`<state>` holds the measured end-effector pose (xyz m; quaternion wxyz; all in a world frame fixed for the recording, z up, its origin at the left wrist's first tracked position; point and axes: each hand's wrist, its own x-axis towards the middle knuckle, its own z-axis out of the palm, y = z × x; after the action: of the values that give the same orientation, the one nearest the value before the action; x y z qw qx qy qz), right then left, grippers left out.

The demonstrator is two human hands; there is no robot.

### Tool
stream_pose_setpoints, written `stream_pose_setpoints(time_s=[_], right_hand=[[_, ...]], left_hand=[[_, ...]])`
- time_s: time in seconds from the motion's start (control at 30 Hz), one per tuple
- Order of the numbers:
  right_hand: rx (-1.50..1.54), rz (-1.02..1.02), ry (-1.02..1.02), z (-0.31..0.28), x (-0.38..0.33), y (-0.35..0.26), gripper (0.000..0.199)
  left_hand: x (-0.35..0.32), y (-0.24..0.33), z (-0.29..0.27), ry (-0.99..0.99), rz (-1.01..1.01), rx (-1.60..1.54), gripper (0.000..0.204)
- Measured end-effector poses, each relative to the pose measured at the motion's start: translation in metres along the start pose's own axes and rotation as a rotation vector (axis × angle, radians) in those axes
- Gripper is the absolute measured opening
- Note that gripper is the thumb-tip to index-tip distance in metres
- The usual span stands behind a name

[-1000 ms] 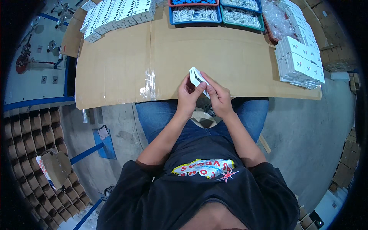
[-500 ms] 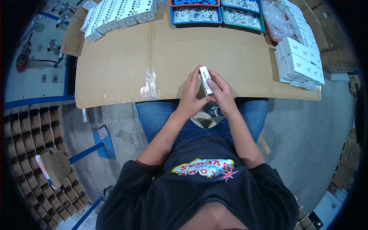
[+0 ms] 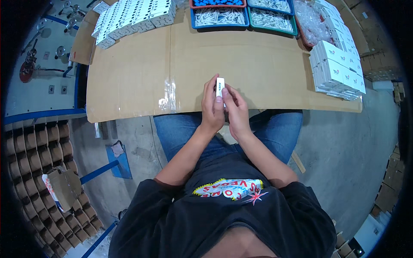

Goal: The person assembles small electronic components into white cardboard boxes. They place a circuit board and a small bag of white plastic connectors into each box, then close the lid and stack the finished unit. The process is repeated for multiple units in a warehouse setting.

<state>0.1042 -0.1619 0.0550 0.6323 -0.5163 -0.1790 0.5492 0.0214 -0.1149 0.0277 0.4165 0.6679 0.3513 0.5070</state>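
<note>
A small narrow white box (image 3: 220,87) with dark print stands between my two hands, just over the near edge of the table. My left hand (image 3: 211,107) is closed along its left side, the thumb lying on the near face. From the other side my right hand (image 3: 235,110) wraps the box, its thumb also close to the near face. The lower end of the box is hidden behind my fingers and palms.
Brown cardboard (image 3: 129,77) covers the table. At its back left are rows of white boxes (image 3: 137,17); at the back, trays of white sticks (image 3: 219,17). A stack of flat white boxes (image 3: 337,71) and a bin of clear plastic (image 3: 307,19) stand at the right.
Both hands have moved slightly left with the white box. The box has turned more upright, and my hands have come closer together around it.
</note>
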Motion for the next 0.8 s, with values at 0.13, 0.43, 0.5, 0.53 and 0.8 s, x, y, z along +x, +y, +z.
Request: stream_pose_setpoints(time_s=[0.13,0.43,0.5,0.53,0.8], right_hand=[[-0.052,0.025,-0.038,0.005,-0.004,-0.009,0.054],[-0.274,-0.009,-0.068,0.0,0.0,0.004,0.046],[-0.306,-0.085,-0.076,-0.001,-0.001,0.007,0.048],[-0.321,-0.124,-0.078,-0.001,-0.002,0.007,0.049],[-0.387,-0.136,-0.107,-0.006,-0.011,0.011,0.049]], left_hand=[[-0.003,-0.009,-0.001,-0.008,-0.064,-0.04,0.103],[-0.005,-0.012,0.0,-0.014,-0.105,0.048,0.089],[-0.005,-0.014,0.0,0.017,-0.044,0.047,0.074],[-0.005,-0.015,0.0,0.03,-0.013,0.046,0.066],[-0.013,-0.012,0.002,0.111,0.023,0.002,0.075]])
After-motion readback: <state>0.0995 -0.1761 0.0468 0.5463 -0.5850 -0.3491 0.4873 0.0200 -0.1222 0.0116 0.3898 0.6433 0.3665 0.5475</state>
